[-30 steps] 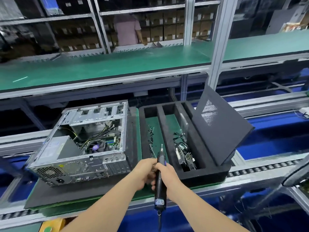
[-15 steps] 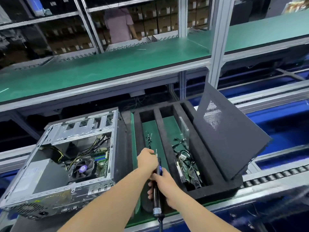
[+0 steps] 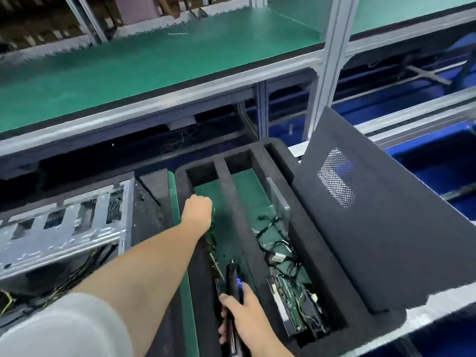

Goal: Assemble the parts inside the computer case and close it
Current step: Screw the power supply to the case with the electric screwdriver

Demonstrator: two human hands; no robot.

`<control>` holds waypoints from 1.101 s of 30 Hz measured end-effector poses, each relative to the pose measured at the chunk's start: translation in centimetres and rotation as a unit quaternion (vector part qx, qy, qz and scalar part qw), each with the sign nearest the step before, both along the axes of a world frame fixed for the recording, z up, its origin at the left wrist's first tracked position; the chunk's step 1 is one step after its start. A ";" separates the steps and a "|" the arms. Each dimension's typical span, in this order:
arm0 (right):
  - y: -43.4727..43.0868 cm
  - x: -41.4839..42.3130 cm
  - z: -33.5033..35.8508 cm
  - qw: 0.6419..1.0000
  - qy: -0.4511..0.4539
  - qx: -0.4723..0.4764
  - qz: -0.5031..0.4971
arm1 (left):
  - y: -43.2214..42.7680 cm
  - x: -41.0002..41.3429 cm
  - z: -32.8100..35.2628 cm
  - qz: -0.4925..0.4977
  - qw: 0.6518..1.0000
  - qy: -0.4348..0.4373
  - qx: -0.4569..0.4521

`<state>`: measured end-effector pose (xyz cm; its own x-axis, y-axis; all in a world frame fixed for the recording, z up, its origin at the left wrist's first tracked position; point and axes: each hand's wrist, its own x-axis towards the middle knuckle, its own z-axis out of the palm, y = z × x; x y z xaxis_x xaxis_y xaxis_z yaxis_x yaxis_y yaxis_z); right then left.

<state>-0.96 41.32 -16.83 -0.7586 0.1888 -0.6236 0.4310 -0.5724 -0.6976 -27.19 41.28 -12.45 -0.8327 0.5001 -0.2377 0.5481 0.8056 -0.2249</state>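
Side panel (image 3: 386, 240) leans against foam tray (image 3: 314, 253), beside right hand (image 3: 247, 315) gripping screwdriver (image 3: 233, 279).

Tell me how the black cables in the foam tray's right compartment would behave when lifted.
Probably floppy: the cables lie in loose loops. Likely light, being thin. They may snag, as they tangle over the circuit board.

Computer assembly line in a factory. A long green-matted counter (image 3: 154, 63) sits on aluminium framing (image 3: 333, 60), with racks of cardboard boxes (image 3: 31, 32) behind. Below, a black foam parts tray (image 3: 280, 163) holds cables (image 3: 278, 251), beside an opened metal computer case (image 3: 64, 228).
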 end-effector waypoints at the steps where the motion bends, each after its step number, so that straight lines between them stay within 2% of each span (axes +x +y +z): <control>1: 0.0 -0.4 -0.3 1.000 0.004 -0.008 -0.010 | 0.2 -0.4 -0.5 -0.024 0.999 0.016 -0.033; 3: 0.0 -1.2 -0.7 0.999 0.008 -0.016 -0.028 | 0.5 -0.9 -1.3 -0.053 0.994 0.036 -0.086; 6: 0.2 -2.3 -1.0 0.999 0.007 -0.017 -0.035 | 0.8 -1.4 -2.5 -0.069 0.990 0.051 -0.112; 16: 1.0 -4.1 0.4 1.000 0.007 -0.003 -0.015 | 1.2 -1.9 -3.6 -0.089 0.990 0.046 -0.101; 22: 0.9 -4.0 0.6 1.000 0.010 -0.001 -0.020 | 1.0 -2.2 -3.5 -0.097 0.993 0.015 -0.062; 24: 0.7 -3.9 0.6 1.000 0.008 0.003 -0.021 | 1.1 -2.6 -3.0 -0.074 0.997 -0.013 -0.025; 26: 0.6 -3.8 0.6 1.000 0.003 0.002 -0.024 | 1.3 -3.6 -2.2 -0.020 0.995 -0.077 0.061; 28: 0.5 -3.5 0.7 1.000 0.001 0.000 -0.030 | 1.4 -4.6 -1.3 0.038 0.978 -0.137 0.156; 33: 0.4 -3.1 1.4 0.999 0.015 -0.009 -0.034 | 0.5 -5.5 0.5 0.072 0.940 -0.161 0.293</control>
<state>-4.01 41.74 -15.43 -0.7631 0.2294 -0.6041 0.3690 -0.6127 -0.6988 -32.70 41.79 -11.93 -0.8343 0.5107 -0.2077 0.3869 0.8107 0.4394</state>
